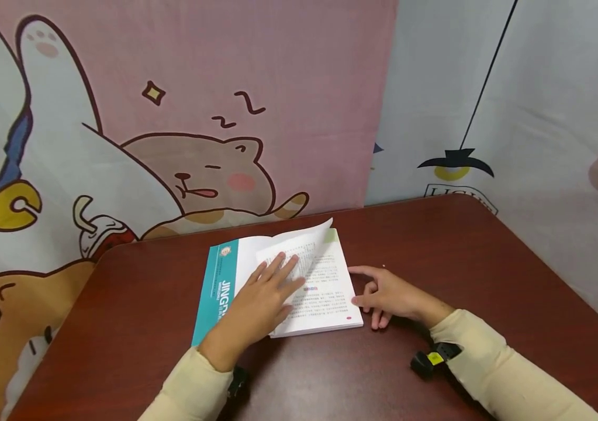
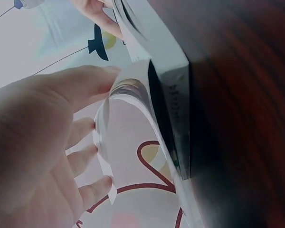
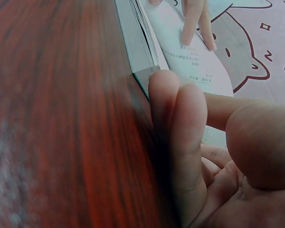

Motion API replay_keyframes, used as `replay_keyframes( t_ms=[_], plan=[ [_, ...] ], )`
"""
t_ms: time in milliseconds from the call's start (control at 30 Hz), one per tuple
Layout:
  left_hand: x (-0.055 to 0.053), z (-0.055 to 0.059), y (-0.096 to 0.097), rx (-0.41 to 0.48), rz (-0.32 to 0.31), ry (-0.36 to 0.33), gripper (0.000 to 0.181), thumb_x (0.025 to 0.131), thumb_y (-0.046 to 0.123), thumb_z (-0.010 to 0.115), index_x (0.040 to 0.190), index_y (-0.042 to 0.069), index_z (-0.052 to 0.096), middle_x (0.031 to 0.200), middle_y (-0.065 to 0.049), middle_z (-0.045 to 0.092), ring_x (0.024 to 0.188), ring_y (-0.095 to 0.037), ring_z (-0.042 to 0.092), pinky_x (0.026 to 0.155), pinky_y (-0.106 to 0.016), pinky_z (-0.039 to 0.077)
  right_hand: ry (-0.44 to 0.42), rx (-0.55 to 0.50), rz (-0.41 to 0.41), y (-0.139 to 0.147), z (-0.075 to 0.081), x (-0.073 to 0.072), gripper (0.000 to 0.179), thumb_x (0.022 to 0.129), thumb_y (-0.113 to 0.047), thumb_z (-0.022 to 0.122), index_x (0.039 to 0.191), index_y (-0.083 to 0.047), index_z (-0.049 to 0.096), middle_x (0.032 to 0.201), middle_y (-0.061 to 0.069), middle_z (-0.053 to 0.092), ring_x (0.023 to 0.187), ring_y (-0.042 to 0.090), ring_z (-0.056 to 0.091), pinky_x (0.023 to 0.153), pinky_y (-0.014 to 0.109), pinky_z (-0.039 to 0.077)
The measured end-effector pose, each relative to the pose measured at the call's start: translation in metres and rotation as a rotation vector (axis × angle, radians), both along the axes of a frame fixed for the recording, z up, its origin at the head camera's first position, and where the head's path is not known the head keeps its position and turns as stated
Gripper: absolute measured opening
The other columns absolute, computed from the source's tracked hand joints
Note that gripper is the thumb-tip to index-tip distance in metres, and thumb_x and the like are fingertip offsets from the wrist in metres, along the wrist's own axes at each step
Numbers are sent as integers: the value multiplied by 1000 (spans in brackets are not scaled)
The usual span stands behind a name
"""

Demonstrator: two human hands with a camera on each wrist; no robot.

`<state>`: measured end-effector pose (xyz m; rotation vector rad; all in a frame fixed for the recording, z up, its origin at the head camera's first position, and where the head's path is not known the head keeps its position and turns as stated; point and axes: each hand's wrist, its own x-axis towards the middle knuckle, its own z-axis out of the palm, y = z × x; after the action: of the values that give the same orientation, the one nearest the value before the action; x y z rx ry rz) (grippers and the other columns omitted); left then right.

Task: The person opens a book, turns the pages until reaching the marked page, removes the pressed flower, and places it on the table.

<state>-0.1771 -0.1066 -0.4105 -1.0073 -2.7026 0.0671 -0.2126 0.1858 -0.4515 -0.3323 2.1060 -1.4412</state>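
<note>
An open book (image 1: 330, 292) with printed white pages and a teal cover flap (image 1: 209, 292) lies on the table. My left hand (image 1: 264, 298) rests its spread, nearly straight fingers on a lifted page (image 1: 299, 248), which curves up over the right side of the book. In the left wrist view, the thumb and fingertips of that left hand (image 2: 52, 128) touch the bent paper (image 2: 104, 137). At the book's right edge is my right hand (image 1: 393, 298), its index finger and thumb extended to the edge and its other fingers loosely bent. No object shows in its grasp.
The dark red-brown wooden table (image 1: 146, 310) extends around the book. Behind it hangs a cloth (image 1: 320, 117) with cartoon animals, and a pale cloth (image 1: 551, 117) covers the right side. A black strap device (image 1: 430, 359) is on the right wrist.
</note>
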Motion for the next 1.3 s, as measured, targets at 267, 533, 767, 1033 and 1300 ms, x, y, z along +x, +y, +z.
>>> replay_keyframes(
  t_ms=[267, 533, 767, 1033, 1300],
  plan=[
    [0, 1, -6, 0, 24, 16, 57, 80, 32, 69, 133, 24, 50, 151, -5, 29, 141, -27, 21, 110, -49, 27, 3, -12, -4, -1, 1, -1, 73, 81, -23, 70, 142, -21, 29, 70, 14, 57, 48, 29, 63, 45, 47, 51],
    [2, -1, -9, 11, 39, 19, 55, 80, 32, 69, 132, 24, 51, 149, -7, 32, 140, -29, 23, 109, -49, 27, 15, 10, 16, 0, 1, -1, 74, 81, -25, 70, 142, -21, 28, 71, 17, 60, 47, 28, 63, 46, 45, 51],
    [4, 0, -10, 6, 59, 2, 55, 80, 32, 69, 132, 23, 52, 149, -7, 33, 140, -30, 24, 107, -51, 29, 6, -4, 8, 0, -1, 0, 74, 81, -24, 70, 142, -21, 28, 71, 16, 59, 48, 29, 63, 45, 46, 51],
    [7, 0, -15, 6, 87, -22, 55, 80, 32, 68, 133, 24, 51, 151, -6, 30, 141, -29, 22, 107, -52, 29, -22, -29, -2, -5, -5, 1, 74, 80, -25, 70, 142, -21, 28, 73, 16, 57, 48, 29, 63, 46, 45, 51],
    [6, -1, -13, 23, 66, -19, 57, 82, 30, 66, 135, 21, 48, 151, -4, 29, 142, -27, 19, 109, -50, 26, -6, 2, -23, -2, 2, 2, 73, 80, -24, 70, 141, -21, 29, 72, 15, 57, 47, 28, 63, 44, 44, 51]
  ],
)
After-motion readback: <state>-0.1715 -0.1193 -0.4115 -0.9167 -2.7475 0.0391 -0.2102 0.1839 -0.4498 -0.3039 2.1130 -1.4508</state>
